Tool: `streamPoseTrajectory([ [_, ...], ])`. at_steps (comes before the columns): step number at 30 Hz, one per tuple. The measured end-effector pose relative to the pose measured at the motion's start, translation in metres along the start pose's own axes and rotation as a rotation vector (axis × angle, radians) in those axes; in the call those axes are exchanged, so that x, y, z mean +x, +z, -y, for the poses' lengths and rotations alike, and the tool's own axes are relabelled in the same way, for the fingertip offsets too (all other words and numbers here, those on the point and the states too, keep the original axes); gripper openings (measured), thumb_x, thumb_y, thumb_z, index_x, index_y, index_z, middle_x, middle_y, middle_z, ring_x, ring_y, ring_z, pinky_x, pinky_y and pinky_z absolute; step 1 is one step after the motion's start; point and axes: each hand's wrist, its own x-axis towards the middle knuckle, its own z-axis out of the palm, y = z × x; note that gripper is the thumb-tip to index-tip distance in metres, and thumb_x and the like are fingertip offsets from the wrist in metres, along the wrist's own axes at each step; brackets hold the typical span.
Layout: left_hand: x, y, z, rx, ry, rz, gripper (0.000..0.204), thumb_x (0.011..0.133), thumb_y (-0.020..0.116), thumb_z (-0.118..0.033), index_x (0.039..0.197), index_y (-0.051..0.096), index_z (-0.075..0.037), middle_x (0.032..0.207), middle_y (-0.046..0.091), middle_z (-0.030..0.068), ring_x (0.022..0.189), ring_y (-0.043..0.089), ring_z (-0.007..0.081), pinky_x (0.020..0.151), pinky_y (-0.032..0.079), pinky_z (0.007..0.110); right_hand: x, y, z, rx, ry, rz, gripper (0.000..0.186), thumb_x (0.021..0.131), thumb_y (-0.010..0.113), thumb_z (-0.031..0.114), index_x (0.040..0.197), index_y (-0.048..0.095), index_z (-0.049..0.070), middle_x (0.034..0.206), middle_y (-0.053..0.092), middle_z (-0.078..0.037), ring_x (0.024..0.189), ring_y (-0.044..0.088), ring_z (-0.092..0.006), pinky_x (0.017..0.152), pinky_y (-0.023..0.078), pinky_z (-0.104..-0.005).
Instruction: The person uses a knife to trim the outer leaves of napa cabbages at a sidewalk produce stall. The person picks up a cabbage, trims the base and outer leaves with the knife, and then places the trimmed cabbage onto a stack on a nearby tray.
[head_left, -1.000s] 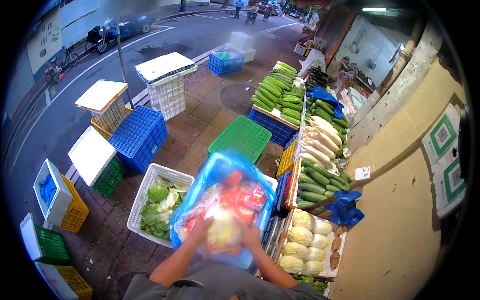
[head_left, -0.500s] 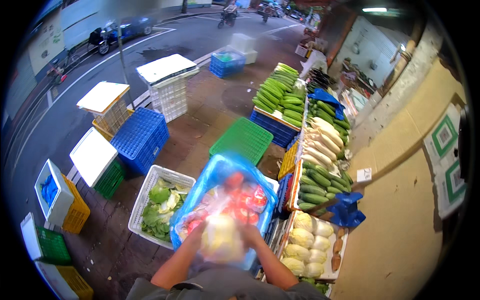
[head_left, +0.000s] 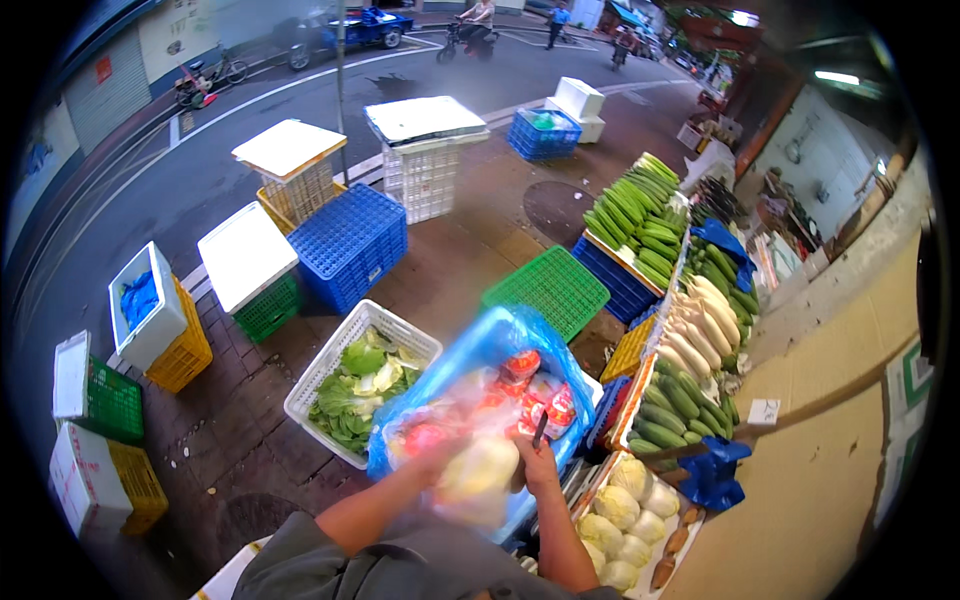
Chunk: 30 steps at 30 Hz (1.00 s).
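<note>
My left hand (head_left: pixel 440 460) holds a pale yellow leafy head (head_left: pixel 478 470), apparently a cabbage, in thin clear plastic low in the picture; its fingers are blurred and partly behind it. On the head's right, my right hand (head_left: pixel 535 460) is closed on a slim dark tool (head_left: pixel 541 428), perhaps a knife, pointing upward. Both are over a crate lined with blue plastic (head_left: pixel 510 322), which holds several red-and-white wrapped items (head_left: pixel 520 365). Left of that crate is a white basket (head_left: pixel 305 398) of leafy greens (head_left: pixel 350 405).
Stall boards at right carry cucumbers (head_left: pixel 670 410), radishes (head_left: pixel 700 335) and cabbages (head_left: pixel 620 505). A green crate (head_left: pixel 545 280) lies ahead. Stacked blue crates (head_left: pixel 350 240) and lidded boxes (head_left: pixel 245 250) stand left. Beyond is a street with riders (head_left: pixel 475 30) and a walker (head_left: pixel 557 20).
The whole scene has shifted rightward in the picture as my view turned left. My right hand has risen and now shows the dark tool upright. The pale head has moved right with my hands.
</note>
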Motion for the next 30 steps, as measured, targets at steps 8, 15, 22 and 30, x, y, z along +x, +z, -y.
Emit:
streamPoseTrajectory([
  [8, 0.011, 0.007, 0.000, 0.049, 0.039, -0.002, 0.051, 0.094, 0.053, -0.041, 0.126, 0.052, -0.002, 0.119, 0.061, 0.0118, 0.104, 0.062, 0.0210, 0.093, 0.049, 0.038, 0.016, 0.010, -0.010, 0.104, 0.138, -0.091, 0.010, 0.084, 0.065, 0.011, 0.089, 0.063, 0.003, 0.077, 0.064, -0.005, 0.064, 0.060, -0.0135, 0.059, 0.048, -0.0261],
  [15, 0.001, 0.011, -0.001, 0.042, 0.087, -0.081, 0.050, 0.095, 0.052, -0.043, 0.124, 0.053, -0.002, 0.117, 0.062, 0.0112, 0.102, 0.061, 0.0201, 0.093, 0.049, 0.037, 0.029, -0.010, -0.013, 0.004, 0.072, 0.046, 0.011, 0.085, 0.066, 0.015, 0.084, 0.065, 0.004, 0.062, 0.059, 0.000, 0.050, 0.054, -0.0101, 0.045, 0.042, -0.0238],
  [22, -0.008, 0.013, 0.006, 0.014, 0.154, -0.142, 0.050, 0.095, 0.050, -0.044, 0.122, 0.055, -0.002, 0.116, 0.062, 0.0105, 0.101, 0.061, 0.0192, 0.092, 0.049, 0.036, 0.019, 0.027, 0.000, -0.040, 0.176, -0.119, 0.014, 0.080, 0.067, 0.012, 0.086, 0.066, -0.001, 0.073, 0.064, -0.006, 0.064, 0.058, -0.0127, 0.058, 0.047, -0.0271],
  [30, 0.004, -0.005, 0.017, 0.046, 0.221, -0.183, 0.050, 0.096, 0.049, -0.045, 0.120, 0.056, -0.003, 0.115, 0.062, 0.0098, 0.100, 0.060, 0.0182, 0.091, 0.048, 0.035, 0.026, -0.029, -0.056, 0.202, 0.243, -0.124, 0.029, 0.089, 0.060, 0.029, 0.100, 0.060, 0.002, 0.077, 0.062, -0.006, 0.064, 0.059, -0.0180, 0.053, 0.049, -0.0324],
])
